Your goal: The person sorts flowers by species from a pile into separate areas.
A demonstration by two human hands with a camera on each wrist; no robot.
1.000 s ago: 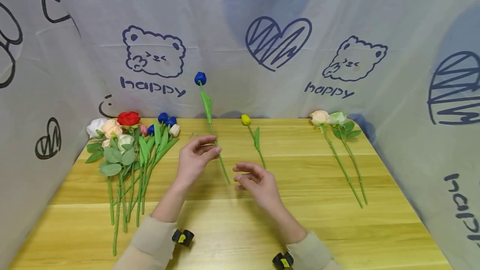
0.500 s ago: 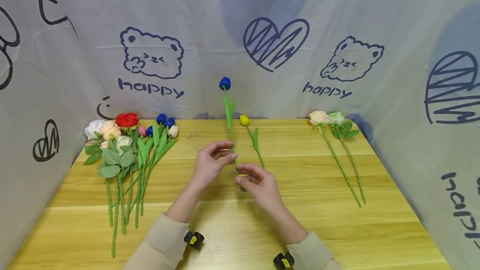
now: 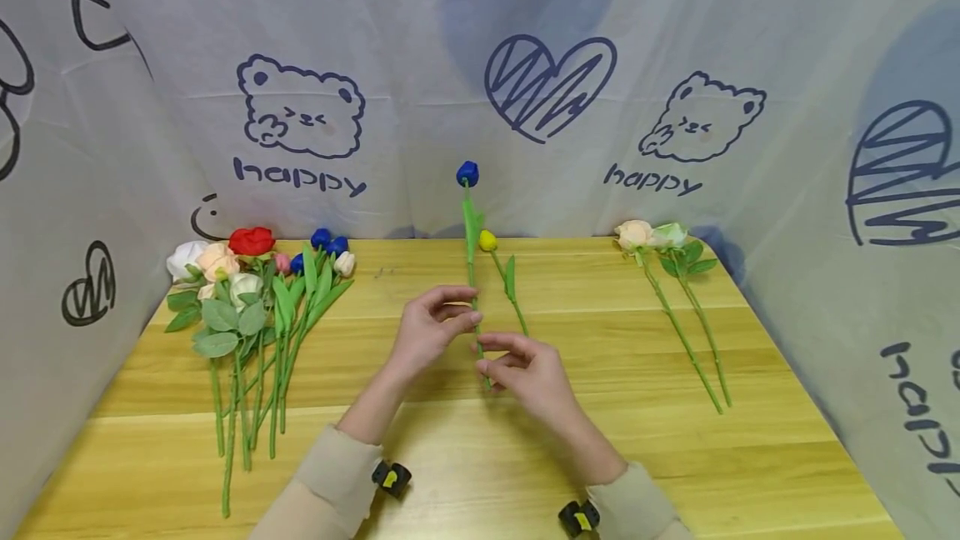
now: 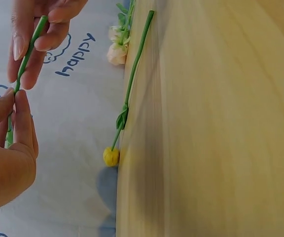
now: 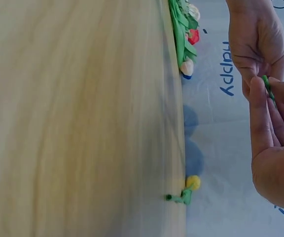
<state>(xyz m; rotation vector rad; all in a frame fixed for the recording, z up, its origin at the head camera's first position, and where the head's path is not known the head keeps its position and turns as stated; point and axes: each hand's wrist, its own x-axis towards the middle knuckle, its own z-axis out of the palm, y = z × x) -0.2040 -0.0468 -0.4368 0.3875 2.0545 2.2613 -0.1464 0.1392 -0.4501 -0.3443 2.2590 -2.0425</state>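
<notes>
A blue artificial tulip [image 3: 467,174] stands nearly upright over the table, its leaf and green stem below the bloom. My left hand [image 3: 435,325] pinches the stem around its middle between thumb and fingers. Lower down, my right hand [image 3: 528,373] has thumb and fingers at the stem's bottom part. In the left wrist view the cut end of the green stem [image 4: 37,30] sticks out past the right fingers. Just behind the hands lies a yellow tulip [image 3: 488,241] on the table, its lower stem partly hidden by the right hand in the head view.
At the left of the wooden table [image 3: 645,473] lies a bunch of roses [image 3: 217,261] and tulips [image 3: 321,238]. A peach rose [image 3: 635,234] and a pale green rose [image 3: 670,235] lie at the right. Printed cloth [image 3: 427,48] walls the back and sides.
My left hand has carried the blue tulip rightward from left of centre to beside the yellow one. The right hand, earlier apart from it, now holds the stem's lower end.
</notes>
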